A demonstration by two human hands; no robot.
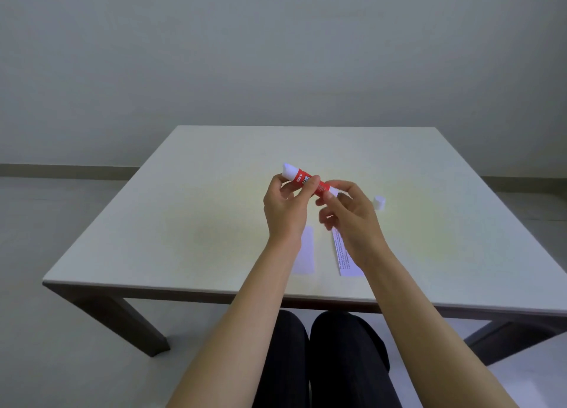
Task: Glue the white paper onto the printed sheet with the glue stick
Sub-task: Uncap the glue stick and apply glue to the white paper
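Note:
Above the table's middle, both hands hold a red glue stick (303, 179) with its white tip pointing up and to the left. My left hand (287, 206) grips the red barrel. The fingers of my right hand (348, 220) pinch its lower white end. The white cap (379, 202) stands on the table, apart, to the right of my hands. A plain white paper strip (305, 251) lies flat below my left wrist. The printed sheet (345, 259) lies to its right, partly hidden by my right wrist.
The pale table (184, 223) has its near edge just past my knees and dark legs at the front corners. A grey wall and floor lie behind it.

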